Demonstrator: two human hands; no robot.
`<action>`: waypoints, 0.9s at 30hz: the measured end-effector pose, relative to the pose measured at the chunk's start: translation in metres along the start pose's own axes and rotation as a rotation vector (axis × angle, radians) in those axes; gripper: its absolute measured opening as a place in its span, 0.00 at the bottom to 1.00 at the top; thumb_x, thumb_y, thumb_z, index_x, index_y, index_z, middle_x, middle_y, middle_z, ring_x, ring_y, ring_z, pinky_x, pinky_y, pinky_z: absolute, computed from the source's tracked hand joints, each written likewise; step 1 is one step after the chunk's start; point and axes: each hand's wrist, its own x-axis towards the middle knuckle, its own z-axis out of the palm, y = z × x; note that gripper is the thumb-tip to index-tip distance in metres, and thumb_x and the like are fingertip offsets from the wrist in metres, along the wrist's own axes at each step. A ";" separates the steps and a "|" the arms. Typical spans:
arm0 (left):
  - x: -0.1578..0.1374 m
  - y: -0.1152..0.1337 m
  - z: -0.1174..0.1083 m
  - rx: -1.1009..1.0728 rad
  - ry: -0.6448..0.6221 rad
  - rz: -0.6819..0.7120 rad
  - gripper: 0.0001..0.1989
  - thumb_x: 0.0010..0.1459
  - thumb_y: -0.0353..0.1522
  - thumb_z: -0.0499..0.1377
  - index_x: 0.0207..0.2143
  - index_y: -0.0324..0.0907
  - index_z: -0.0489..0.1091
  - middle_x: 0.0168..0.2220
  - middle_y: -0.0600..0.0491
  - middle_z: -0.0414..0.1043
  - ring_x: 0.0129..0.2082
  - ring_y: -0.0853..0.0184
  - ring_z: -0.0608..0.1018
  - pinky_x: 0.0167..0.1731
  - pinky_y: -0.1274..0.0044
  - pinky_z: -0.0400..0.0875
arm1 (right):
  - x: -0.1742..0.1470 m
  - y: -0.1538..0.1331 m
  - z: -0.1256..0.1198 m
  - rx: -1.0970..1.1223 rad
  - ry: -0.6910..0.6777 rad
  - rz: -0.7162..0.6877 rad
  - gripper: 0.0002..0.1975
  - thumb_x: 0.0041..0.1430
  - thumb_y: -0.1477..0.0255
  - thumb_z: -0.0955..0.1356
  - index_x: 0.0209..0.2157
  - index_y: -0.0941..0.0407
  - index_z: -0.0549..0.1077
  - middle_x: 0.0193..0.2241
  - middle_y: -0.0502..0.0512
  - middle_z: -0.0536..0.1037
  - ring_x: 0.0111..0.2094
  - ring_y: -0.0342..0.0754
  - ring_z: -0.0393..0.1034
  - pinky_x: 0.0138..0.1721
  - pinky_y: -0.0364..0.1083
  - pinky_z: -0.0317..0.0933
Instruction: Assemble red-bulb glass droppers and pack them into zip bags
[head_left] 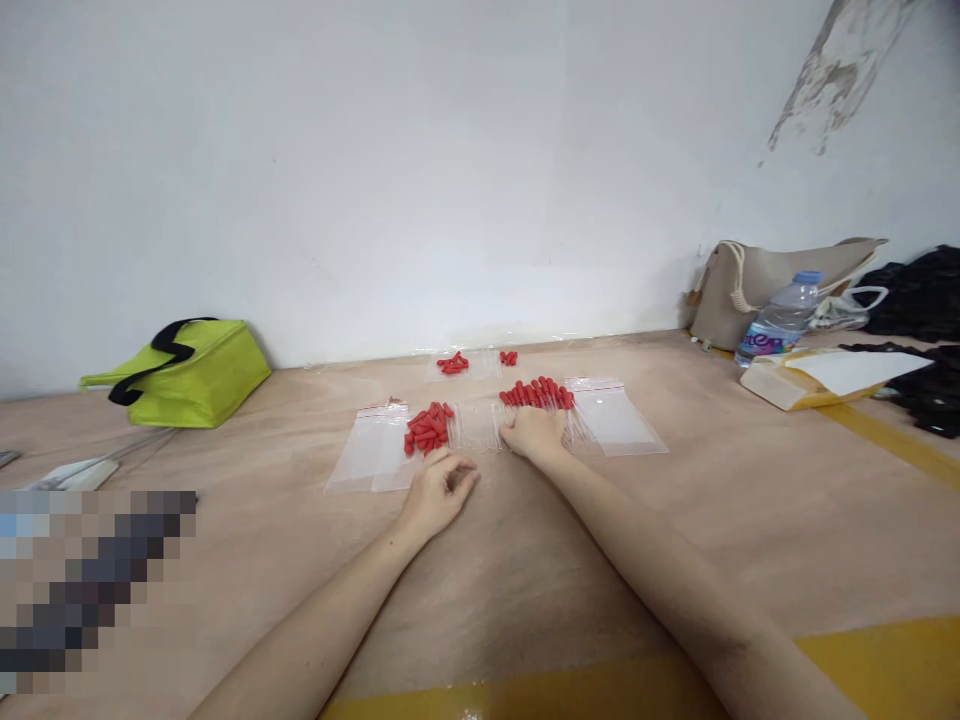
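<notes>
My left hand (441,490) is over the table, its thumb and fingertips drawn together in a pinch; anything between them is too small to make out. Just beyond it lies a pile of red caps (429,428) on clear zip bags (369,452). My right hand (535,432) is bent down over a row of thin clear sticks with red caps (537,391), its fingers curled and partly hidden. Bare clear sticks (476,427) lie side by side between the two hands. More clear zip bags (619,418) lie to the right of the capped row.
Small groups of red pieces (453,364) lie near the wall. A lime-green bag (217,375) stands at left. At right are a water bottle (780,320), a beige bag (757,275), a padded envelope (787,385) and black items (919,300). Yellow tape (892,665) crosses the table.
</notes>
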 end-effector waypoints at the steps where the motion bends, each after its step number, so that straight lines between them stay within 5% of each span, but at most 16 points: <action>1: 0.002 -0.004 -0.003 0.061 0.085 -0.011 0.06 0.53 0.33 0.54 0.30 0.41 0.70 0.29 0.53 0.66 0.31 0.67 0.69 0.34 0.75 0.65 | 0.000 -0.001 -0.001 0.001 -0.013 0.003 0.13 0.49 0.67 0.61 0.30 0.58 0.74 0.28 0.62 0.76 0.33 0.54 0.69 0.39 0.53 0.49; 5: 0.015 -0.026 -0.018 0.320 0.287 -0.137 0.08 0.52 0.34 0.55 0.35 0.43 0.70 0.34 0.50 0.66 0.37 0.62 0.68 0.40 0.71 0.63 | -0.001 -0.001 -0.001 0.013 0.003 0.016 0.14 0.49 0.66 0.61 0.29 0.59 0.74 0.28 0.62 0.76 0.32 0.54 0.69 0.39 0.53 0.49; 10: 0.029 -0.042 -0.030 0.457 0.257 -0.288 0.16 0.52 0.40 0.54 0.43 0.47 0.68 0.41 0.49 0.64 0.43 0.57 0.65 0.43 0.68 0.60 | -0.005 0.003 -0.002 0.039 0.087 -0.012 0.14 0.51 0.67 0.59 0.25 0.57 0.73 0.26 0.59 0.76 0.31 0.51 0.68 0.39 0.51 0.48; 17: 0.046 -0.053 -0.026 0.380 0.200 -0.397 0.14 0.51 0.43 0.54 0.34 0.47 0.71 0.40 0.48 0.65 0.45 0.53 0.64 0.41 0.63 0.58 | -0.036 0.017 0.001 0.098 0.220 -0.239 0.10 0.51 0.69 0.60 0.25 0.57 0.69 0.28 0.54 0.75 0.33 0.48 0.66 0.41 0.49 0.45; 21: 0.054 -0.058 -0.022 0.279 0.292 -0.339 0.10 0.47 0.41 0.59 0.26 0.43 0.70 0.36 0.45 0.66 0.42 0.51 0.66 0.36 0.63 0.60 | -0.056 0.035 0.005 0.136 0.285 -0.386 0.08 0.52 0.70 0.60 0.26 0.57 0.67 0.27 0.53 0.74 0.33 0.46 0.65 0.39 0.47 0.45; 24: 0.056 -0.051 -0.024 0.179 0.363 -0.292 0.08 0.46 0.37 0.60 0.24 0.42 0.67 0.30 0.47 0.67 0.37 0.56 0.68 0.33 0.67 0.62 | -0.062 0.045 0.007 0.202 0.309 -0.446 0.08 0.54 0.70 0.59 0.27 0.58 0.66 0.27 0.53 0.73 0.31 0.45 0.64 0.38 0.46 0.47; 27: 0.050 -0.033 -0.027 -0.081 0.303 -0.284 0.07 0.52 0.37 0.55 0.29 0.43 0.63 0.31 0.51 0.67 0.32 0.65 0.70 0.30 0.74 0.63 | -0.063 0.049 0.008 0.311 0.266 -0.505 0.08 0.57 0.71 0.58 0.29 0.58 0.66 0.27 0.54 0.72 0.30 0.45 0.64 0.35 0.45 0.51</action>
